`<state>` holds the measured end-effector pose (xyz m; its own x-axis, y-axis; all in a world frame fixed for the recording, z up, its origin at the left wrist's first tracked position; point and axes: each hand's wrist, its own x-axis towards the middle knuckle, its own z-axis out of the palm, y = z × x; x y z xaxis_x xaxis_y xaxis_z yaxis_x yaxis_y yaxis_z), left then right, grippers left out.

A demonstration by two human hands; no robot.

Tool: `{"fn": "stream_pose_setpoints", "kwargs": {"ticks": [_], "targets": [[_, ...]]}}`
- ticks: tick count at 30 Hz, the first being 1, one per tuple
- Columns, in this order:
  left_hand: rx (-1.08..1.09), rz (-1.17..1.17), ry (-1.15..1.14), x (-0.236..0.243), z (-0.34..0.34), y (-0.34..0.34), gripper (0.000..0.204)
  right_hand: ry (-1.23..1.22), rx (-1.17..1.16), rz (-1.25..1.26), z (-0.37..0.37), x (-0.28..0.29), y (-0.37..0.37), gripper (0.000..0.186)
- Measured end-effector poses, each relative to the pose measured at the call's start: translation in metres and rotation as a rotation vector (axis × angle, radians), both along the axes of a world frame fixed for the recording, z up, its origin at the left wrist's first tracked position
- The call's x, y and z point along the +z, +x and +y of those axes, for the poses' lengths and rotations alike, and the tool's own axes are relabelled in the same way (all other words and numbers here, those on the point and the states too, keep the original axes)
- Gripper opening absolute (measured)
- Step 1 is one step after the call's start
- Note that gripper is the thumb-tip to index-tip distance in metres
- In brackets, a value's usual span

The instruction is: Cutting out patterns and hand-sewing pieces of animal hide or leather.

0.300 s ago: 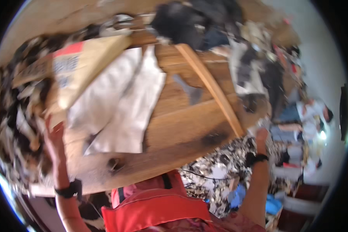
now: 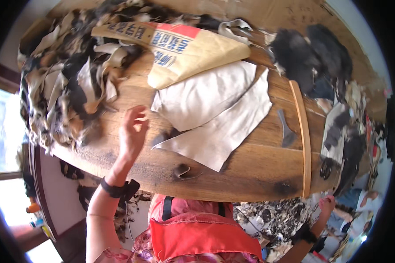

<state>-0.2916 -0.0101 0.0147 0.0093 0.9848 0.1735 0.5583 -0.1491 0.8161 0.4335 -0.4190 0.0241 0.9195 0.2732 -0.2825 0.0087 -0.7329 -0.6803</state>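
Observation:
My left hand (image 2: 135,131) hovers over the wooden table at the left of two pale hide pieces, its fingers apart and slightly curled around nothing. The upper hide piece (image 2: 206,96) lies partly under a tan paper sheet (image 2: 197,48) with red and blue print. Overlapping below is the lower hide piece (image 2: 224,142), pale side up, with dark fur at its edges. Off the table's right front edge is my right hand (image 2: 327,204), small and blurred; its fingers are unclear. A dark grey flared blade (image 2: 287,131) and a long wooden strip (image 2: 303,140) lie right of the hides.
Fur and hide scraps (image 2: 66,83) are heaped on the table's left side. Black pelts (image 2: 298,52) lie at the back right, a black-and-white pelt (image 2: 335,133) at the right edge. More scraps (image 2: 276,219) cover the floor. Another person (image 2: 366,201) is at far right.
The view has swung left, so the table and its contents sit further right in the picture. My left hand stays near the hides' left side, its fingers more curled. The hides lie as before.

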Motion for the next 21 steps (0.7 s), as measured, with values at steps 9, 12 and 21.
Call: {"fn": "stream_pose_setpoints", "kwargs": {"ticks": [9, 12, 21], "targets": [[-0.238, 0.181, 0.136, -0.011, -0.027, 0.071, 0.040, 0.451, 0.837, 0.281, 0.265, 0.116, -0.301, 0.005], [-0.197, 0.236, 0.096, -0.013, -0.030, 0.077, 0.069, 0.331, 1.273, 0.237, 0.342, 0.072, -0.380, 0.006], [-0.161, 0.185, 0.090, -0.025, -0.036, 0.081, 0.070, 0.396, 1.743, -0.617, 0.396, -0.006, -0.456, 0.009]]}}
